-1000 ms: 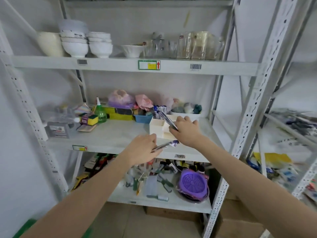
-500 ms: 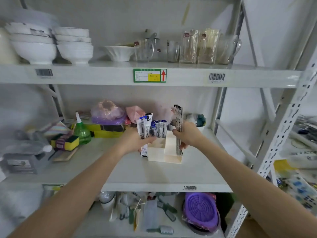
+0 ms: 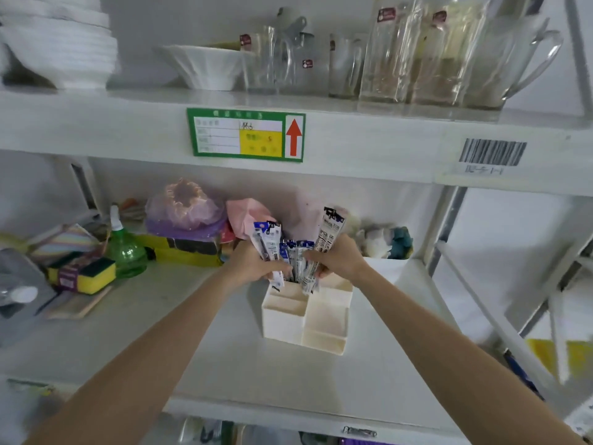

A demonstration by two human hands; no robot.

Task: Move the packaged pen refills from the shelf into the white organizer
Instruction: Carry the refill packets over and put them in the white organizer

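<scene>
The white organizer (image 3: 324, 319) stands on the middle shelf, divided into several compartments. Over its back compartments both hands meet. My left hand (image 3: 253, 264) grips a blue-and-white pack of pen refills (image 3: 268, 240), held upright. My right hand (image 3: 340, 256) grips a longer black-and-white refill pack (image 3: 330, 231), also upright. Between the hands, several more refill packs (image 3: 300, 258) stand with their lower ends inside the organizer's back section. The front compartments look empty.
A green spray bottle (image 3: 125, 248), a yellow sponge pack (image 3: 85, 274) and bagged items (image 3: 186, 207) crowd the shelf's left and back. Glass jugs (image 3: 449, 53) and white bowls (image 3: 64, 43) stand on the shelf above. Metal uprights (image 3: 449, 226) rise at the right.
The view has come closer to the shelf. Both hands have drawn together over the organizer's back, and the packs they hold now stand by those inside it.
</scene>
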